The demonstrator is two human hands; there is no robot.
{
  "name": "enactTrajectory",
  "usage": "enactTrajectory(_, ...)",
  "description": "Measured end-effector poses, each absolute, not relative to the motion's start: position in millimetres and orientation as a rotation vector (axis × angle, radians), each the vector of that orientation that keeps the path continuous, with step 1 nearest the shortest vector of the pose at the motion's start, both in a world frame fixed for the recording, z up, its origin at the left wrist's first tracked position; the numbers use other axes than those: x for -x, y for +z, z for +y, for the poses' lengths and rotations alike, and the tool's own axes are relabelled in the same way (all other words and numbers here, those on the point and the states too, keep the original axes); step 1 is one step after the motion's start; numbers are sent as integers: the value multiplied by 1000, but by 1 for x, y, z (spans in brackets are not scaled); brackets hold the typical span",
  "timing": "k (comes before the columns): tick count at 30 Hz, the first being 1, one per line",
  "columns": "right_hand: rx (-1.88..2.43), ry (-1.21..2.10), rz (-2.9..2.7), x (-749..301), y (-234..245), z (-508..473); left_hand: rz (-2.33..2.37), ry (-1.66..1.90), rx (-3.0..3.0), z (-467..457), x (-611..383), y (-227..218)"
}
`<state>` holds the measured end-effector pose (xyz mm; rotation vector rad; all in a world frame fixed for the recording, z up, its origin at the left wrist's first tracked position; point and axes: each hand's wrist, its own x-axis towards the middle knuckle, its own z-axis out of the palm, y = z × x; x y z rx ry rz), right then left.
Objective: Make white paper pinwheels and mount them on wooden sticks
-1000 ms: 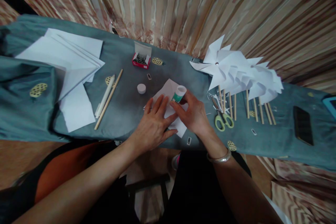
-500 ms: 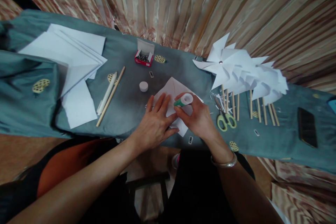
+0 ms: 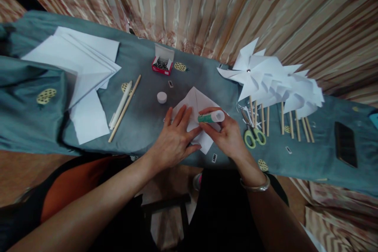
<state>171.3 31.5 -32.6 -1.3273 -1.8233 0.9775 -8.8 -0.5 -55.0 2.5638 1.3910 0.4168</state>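
Observation:
A creased square of white paper point(image 3: 203, 96) lies on the cloth-covered table in front of me. My left hand point(image 3: 174, 138) rests on it with the fingers spread flat. My right hand point(image 3: 226, 134) grips a green and white glue stick point(image 3: 210, 117) between thumb and fingers, tilted over the middle of the paper. Whether its tip touches the sheet is hidden by the fingers. A round white cap point(image 3: 162, 97) sits just beyond my left fingertips.
Finished paper pinwheels point(image 3: 270, 75) on sticks lie at the right, by green-handled scissors point(image 3: 254, 136) and paper scraps. A phone point(image 3: 345, 143) is farther right. At the left are white sheets point(image 3: 79, 57), a pen point(image 3: 121, 104) and a wooden stick point(image 3: 125, 110). A red box point(image 3: 162, 65) holds small metal pieces.
My right hand has shifted slightly to the right with the glue stick, which now leans over more sideways. My left hand stays in place on the paper.

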Motion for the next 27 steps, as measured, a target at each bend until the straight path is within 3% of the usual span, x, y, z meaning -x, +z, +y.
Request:
enactTrajectory(8,1328,1257,-1267,-173,-49,45,1389,442,-2554,-1,10,-56)
enactTrajectory(27,1408,884,-1803,-167,-35,45,1399,440,-2596,-2,9,-58)
